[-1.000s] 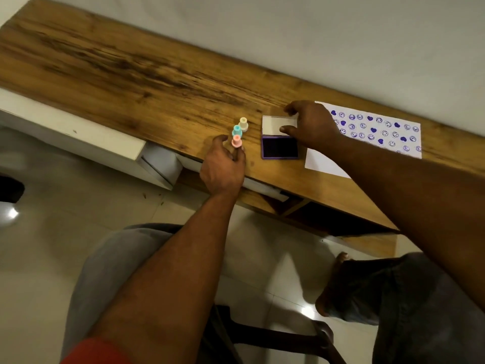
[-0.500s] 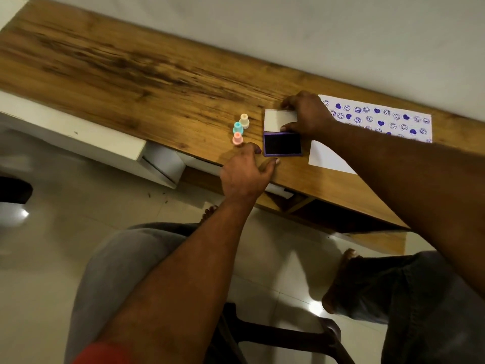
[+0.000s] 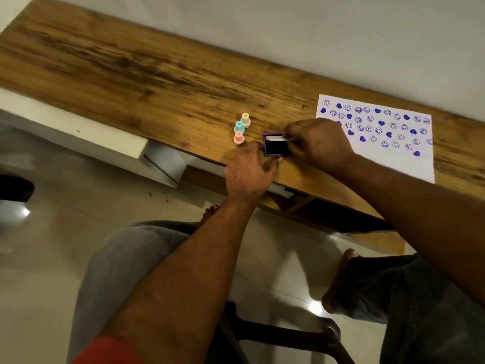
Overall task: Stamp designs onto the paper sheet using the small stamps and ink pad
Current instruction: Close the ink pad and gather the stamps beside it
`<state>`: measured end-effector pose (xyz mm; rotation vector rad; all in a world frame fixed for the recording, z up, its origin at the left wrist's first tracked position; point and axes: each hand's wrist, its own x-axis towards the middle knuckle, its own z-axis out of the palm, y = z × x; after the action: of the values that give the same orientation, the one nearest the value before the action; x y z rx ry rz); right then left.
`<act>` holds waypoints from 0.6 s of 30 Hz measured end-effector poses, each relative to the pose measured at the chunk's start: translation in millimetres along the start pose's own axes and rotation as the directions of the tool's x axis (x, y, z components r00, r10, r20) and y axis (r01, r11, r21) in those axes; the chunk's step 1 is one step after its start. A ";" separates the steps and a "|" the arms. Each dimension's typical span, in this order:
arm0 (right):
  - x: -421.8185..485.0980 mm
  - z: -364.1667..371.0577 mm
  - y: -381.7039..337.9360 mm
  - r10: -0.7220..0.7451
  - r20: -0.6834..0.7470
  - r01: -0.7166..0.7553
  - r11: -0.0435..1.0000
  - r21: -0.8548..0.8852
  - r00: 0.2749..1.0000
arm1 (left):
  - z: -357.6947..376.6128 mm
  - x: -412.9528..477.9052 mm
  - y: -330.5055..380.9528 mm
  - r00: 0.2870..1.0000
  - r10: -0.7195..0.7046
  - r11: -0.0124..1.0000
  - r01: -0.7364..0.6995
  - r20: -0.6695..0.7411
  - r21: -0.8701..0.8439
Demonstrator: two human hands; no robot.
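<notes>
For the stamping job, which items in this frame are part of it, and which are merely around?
Part of the job:
- paper sheet, already covered in purple hearts and smiley faces
- ink pad, its lid under the right hand; left hand at its near edge
- three small stamps (cream, blue, pink), untouched

Merely around:
- wooden table
- chair below

This looks like a room in a home: a wood-grain table (image 3: 136, 61) stands against a plain white wall (image 3: 341, 27), over a glossy tiled floor (image 3: 52, 258) that mirrors a ceiling light. The person sits at it barefoot on a dark chair (image 3: 275, 334), and a white cabinet (image 3: 86, 137) adjoins the table's near edge, all domestic furnishing rather than shop or lab gear
</notes>
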<state>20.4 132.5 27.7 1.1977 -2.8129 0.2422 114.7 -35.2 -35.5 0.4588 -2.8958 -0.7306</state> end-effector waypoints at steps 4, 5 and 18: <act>-10.1 14.4 -2.1 -0.093 -0.061 0.084 0.988 -0.133 0.994 | -0.1 0.1 -0.8 1.000 -0.001 1.000 0.001 0.006 0.015; -10.1 16.6 -2.0 -0.093 -0.084 0.080 0.987 -0.142 0.992 | -0.5 0.2 -1.2 1.000 0.002 1.000 -0.002 0.005 0.022; -15.6 36.9 -8.0 -0.070 -0.035 0.063 0.982 -0.176 0.997 | -1.7 0.8 1.5 1.000 -0.004 1.000 0.003 0.014 0.026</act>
<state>36.7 131.7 -9.8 1.2297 -2.6874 0.0146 113.9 -35.0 -33.2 0.4637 -2.9215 -0.6998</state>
